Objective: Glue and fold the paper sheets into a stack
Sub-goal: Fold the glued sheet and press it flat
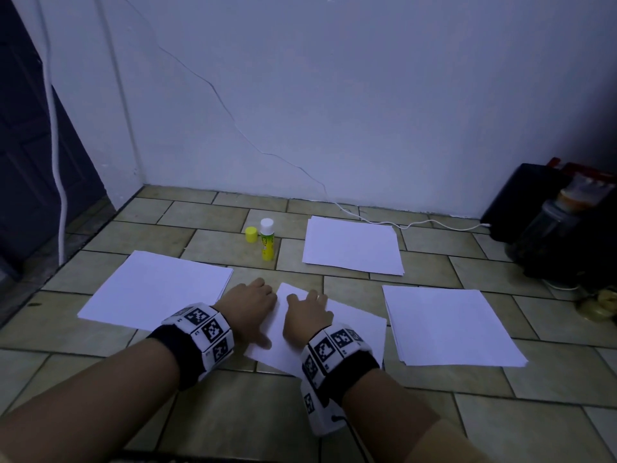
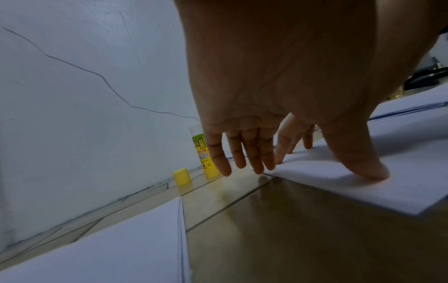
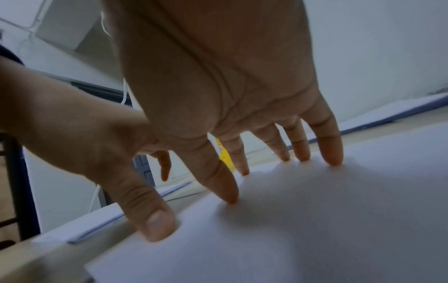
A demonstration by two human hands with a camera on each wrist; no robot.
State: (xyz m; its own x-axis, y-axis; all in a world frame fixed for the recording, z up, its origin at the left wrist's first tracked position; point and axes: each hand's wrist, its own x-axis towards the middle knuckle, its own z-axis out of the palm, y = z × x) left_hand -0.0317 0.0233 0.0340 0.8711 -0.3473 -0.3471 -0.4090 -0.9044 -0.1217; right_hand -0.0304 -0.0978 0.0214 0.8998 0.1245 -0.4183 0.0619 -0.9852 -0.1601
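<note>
Head view: I see both hands low at centre frame, the left hand (image 1: 247, 304) and right hand (image 1: 309, 315) spread flat, pressing a folded paper sheet (image 1: 354, 332) on the tiled floor (image 1: 213, 412). Paper stacks lie left (image 1: 157, 289), upper right (image 1: 352, 245) and right (image 1: 450, 325); an uncapped glue stick (image 1: 267, 239) stands above centre beside its yellow cap (image 1: 251, 234).

Left wrist view: my straight fingers (image 2: 252, 153) touch the sheet's corner.

Right wrist view: fingertips (image 3: 332, 151) press the paper.

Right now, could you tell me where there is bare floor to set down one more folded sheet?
Bare tile lies nearest the person, in front of the left stack and right stack. A strip runs between the far stack and right stack. It is crowded mid-floor: both hands press the centre sheet, with the glue stick and cap behind.
</note>
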